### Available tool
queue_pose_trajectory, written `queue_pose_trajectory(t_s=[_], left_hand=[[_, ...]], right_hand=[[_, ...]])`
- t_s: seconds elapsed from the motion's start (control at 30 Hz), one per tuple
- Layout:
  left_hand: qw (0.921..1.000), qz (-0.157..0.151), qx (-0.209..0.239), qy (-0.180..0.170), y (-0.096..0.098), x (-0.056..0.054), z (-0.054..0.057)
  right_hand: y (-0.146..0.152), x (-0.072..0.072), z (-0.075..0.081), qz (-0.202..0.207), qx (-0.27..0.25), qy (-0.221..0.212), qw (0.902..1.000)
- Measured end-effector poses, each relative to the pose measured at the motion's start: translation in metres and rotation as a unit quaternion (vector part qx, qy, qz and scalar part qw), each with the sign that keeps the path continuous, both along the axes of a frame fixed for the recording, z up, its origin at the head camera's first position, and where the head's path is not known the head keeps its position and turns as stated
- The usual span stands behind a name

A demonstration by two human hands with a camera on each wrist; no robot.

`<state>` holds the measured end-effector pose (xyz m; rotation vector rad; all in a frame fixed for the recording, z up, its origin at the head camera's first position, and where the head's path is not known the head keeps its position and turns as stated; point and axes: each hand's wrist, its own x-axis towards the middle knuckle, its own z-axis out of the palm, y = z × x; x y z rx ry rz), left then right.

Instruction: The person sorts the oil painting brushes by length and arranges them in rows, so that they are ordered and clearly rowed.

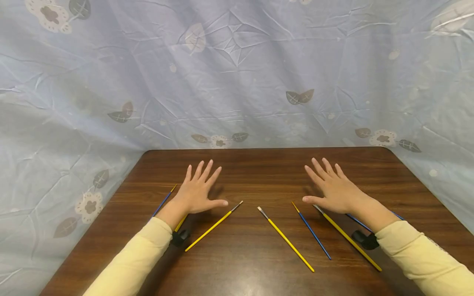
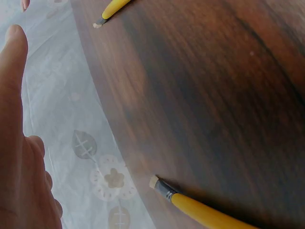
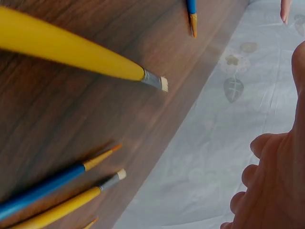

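My left hand (image 1: pixel 198 193) hovers over the left half of the table, fingers straight and spread, holding nothing. Just right of its thumb lies a yellow-handled paintbrush (image 1: pixel 209 235); another yellow one (image 1: pixel 180 223) is partly covered by the wrist. A thin blue paintbrush (image 1: pixel 163 204) lies to its left. Over the right half, my right hand (image 1: pixel 335 191) is spread the same way, also holding nothing. Beneath its thumb side lies a yellow paintbrush (image 1: pixel 348 236), with a blue one (image 1: pixel 312 232) beside it. Two blue brushes are partly hidden by the right forearm, one blue handle (image 1: pixel 359 222) showing on its left.
A flat-tipped yellow paintbrush (image 1: pixel 290 243) lies slantwise between the hands. The dark wooden table (image 1: pixel 255 176) has rounded far corners. A pale floral curtain (image 1: pixel 237 94) hangs behind it and along both sides. Dark straps with camera mounts (image 1: pixel 365 239) sit at the wrists.
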<state>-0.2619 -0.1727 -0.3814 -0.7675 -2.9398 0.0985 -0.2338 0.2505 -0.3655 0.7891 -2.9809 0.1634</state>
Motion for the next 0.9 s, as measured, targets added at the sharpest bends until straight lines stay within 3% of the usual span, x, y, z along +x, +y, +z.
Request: queue_pose_trajectory(t_s=[0.27,0.63,0.8,0.9], left_hand=[[0.9999,-0.015,0.002,-0.005,-0.003,0.005,0.009],[0.9942,-0.061,0.068,-0.057,-0.024,0.015,0.011],[0.9904,-0.078,0.096,-0.062,-0.036,0.020,0.011],[0.9884,-0.082,0.113,-0.060,-0.043,0.023,0.011]], right_hand=[[0.006,0.003,0.007,0.010,-0.012,-0.008,0.9998],[0.028,0.015,0.014,0.022,-0.048,-0.016,0.9985],[0.040,0.019,0.012,0.020,-0.076,-0.017,0.9968],[0.048,0.022,0.010,0.009,-0.106,-0.040,0.9935]])
